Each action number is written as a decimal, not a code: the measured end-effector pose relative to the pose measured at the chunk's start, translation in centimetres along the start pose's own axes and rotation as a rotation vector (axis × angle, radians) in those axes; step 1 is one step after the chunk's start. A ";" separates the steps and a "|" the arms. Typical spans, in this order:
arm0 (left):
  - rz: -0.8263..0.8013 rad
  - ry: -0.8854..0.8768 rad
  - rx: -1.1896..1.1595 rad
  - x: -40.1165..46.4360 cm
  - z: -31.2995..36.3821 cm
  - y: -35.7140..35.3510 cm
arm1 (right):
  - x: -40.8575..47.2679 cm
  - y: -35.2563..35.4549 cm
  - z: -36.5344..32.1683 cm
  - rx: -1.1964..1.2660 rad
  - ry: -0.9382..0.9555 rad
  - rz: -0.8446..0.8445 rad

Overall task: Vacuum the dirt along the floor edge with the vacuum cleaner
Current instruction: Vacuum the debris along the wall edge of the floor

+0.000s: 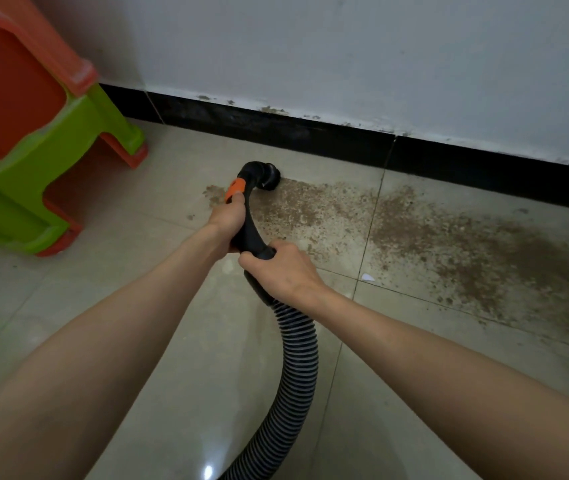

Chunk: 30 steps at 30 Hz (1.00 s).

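Beside the black skirting board [276, 133] at the foot of the white wall, the round black nozzle [271, 180] of the vacuum cleaner sits on the beige floor tiles [137, 306], just short of the board and at the left end of the brown dirt patch [432, 237]. I hold the curved black plastic handle [250, 223] with both hands. My left hand [226, 223] is wrapped round its upper part, the thumb lying by the orange slider [234, 190]; this is the hand nearer the skirting board. My right hand [285, 271] is curled round the lower collar, where the ribbed grey-and-black hose [297, 358] begins and trails back away from the board. Handle and nozzle point roughly square to the skirting board, whereas the dirt runs lengthwise along it, spreading rightward from the nozzle and widening away from the board as it goes. Judged from this, nearly all the dirt remains, and the coming sweep should carry the nozzle to the right, parallel to the board. Stacked green and orange plastic stools [33, 150] stand to the left of the nozzle, well apart from the dirt.
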<state>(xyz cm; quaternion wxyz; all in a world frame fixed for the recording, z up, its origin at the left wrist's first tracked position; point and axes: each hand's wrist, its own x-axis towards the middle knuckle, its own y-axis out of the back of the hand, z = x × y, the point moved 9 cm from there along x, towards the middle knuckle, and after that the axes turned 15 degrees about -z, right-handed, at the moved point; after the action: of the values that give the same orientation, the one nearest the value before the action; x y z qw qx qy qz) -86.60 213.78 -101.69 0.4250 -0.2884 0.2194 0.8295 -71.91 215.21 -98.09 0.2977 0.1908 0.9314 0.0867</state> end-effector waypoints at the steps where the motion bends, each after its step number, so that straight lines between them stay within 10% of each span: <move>1: -0.012 -0.006 0.004 -0.1 0.1 -0.8 | -0.4 0.4 0.4 0.006 -0.006 0.009; 30: -0.225 -0.035 0.219 -0.6 2.5 -16.9 | -6.9 9.5 8.2 0.113 -0.098 0.247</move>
<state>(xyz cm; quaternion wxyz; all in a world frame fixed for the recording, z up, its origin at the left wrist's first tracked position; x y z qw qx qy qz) -73.00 224.07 -101.44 0.5477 -0.2487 0.2674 0.7527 -59.02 221.49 -98.46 0.3186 0.3243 0.8886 0.0608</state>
